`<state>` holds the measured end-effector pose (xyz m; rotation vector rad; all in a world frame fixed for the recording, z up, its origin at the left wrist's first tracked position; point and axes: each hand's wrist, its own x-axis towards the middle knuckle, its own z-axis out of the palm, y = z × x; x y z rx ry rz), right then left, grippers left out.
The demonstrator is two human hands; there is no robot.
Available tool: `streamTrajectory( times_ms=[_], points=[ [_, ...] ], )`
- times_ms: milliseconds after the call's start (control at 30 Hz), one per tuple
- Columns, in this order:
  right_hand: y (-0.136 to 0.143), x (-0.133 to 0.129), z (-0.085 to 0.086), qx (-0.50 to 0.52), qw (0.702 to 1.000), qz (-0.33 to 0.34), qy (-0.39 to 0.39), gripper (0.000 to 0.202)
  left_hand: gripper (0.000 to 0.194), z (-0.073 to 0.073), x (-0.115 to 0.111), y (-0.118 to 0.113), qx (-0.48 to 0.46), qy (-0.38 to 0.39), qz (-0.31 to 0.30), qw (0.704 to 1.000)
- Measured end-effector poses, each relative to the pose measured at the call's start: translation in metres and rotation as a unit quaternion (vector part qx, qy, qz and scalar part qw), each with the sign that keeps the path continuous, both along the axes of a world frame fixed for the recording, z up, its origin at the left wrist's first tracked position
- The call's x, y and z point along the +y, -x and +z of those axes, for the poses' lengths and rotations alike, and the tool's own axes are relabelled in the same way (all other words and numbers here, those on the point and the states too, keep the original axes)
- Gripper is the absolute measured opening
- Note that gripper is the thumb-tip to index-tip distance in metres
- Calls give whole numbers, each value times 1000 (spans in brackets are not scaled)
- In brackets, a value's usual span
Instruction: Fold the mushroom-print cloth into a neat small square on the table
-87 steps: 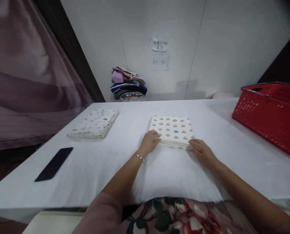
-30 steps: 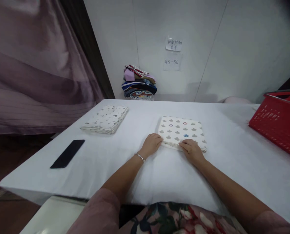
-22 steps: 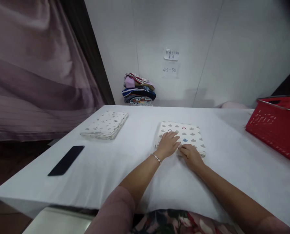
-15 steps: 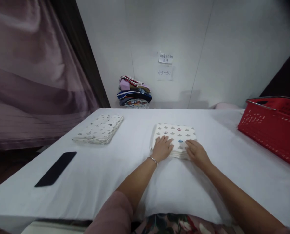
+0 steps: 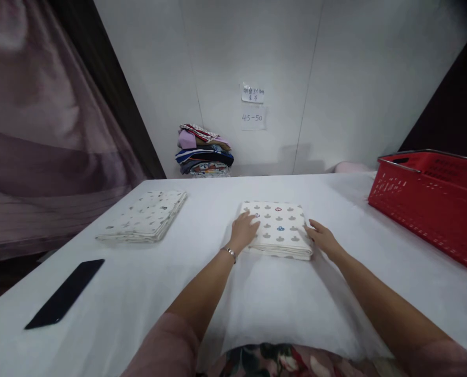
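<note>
A folded white cloth with grey, red and blue prints (image 5: pixel 279 222) lies flat on the white-covered table (image 5: pixel 170 277) in front of me. My left hand (image 5: pixel 244 230) rests on its left edge, fingers apart. At the right edge of the cloth is my right hand (image 5: pixel 323 236), its fingers spread and the tips touching or very near the side. Neither hand grips the cloth. Another folded white cloth with small prints (image 5: pixel 149 214) lies to the left.
A dark flat phone-like object (image 5: pixel 65 294) lies at the table's left front. On the right stands a red basket (image 5: pixel 425 201) with a metal handle. Stacked folded fabrics (image 5: pixel 204 152) are at the back by the wall, below two paper signs (image 5: pixel 253 118). A pink curtain hangs left.
My hands have moved apart, from on top of the printed cloth out to its left and right edges. The view has shifted slightly.
</note>
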<state>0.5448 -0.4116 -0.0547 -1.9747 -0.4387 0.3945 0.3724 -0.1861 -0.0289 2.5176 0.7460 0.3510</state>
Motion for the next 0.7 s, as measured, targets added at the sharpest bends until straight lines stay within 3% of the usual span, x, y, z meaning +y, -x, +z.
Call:
streamTrajectory(
  times_ms=[67, 133, 267, 367, 433, 567, 700],
  points=[
    [-13, 11, 4, 59, 998, -5, 28, 78, 47, 4, 11, -3, 12, 15, 89, 996],
    [-21, 25, 4, 58, 997, 3, 60, 81, 49, 2, 18, -6, 38, 37, 131, 990],
    [-29, 45, 2, -23, 997, -1, 78, 74, 52, -13, 16, -2, 43, 70, 153, 985],
    [-36, 39, -1, -17, 999, 22, 39, 77, 61, -21, 6, 15, 28, 111, 127, 985],
    [-41, 32, -2, -31, 996, 48, 65, 77, 69, -19, 1, 28, 25, 115, 110, 987],
    [-47, 36, 6, -188, 961, 108, 175, 68, 76, -2, -5, 29, 27, 1, 106, 994],
    [-46, 71, 22, -341, 910, 167, 166, 66, 63, 5, -10, 1, 11, -117, 36, 992]
  ],
)
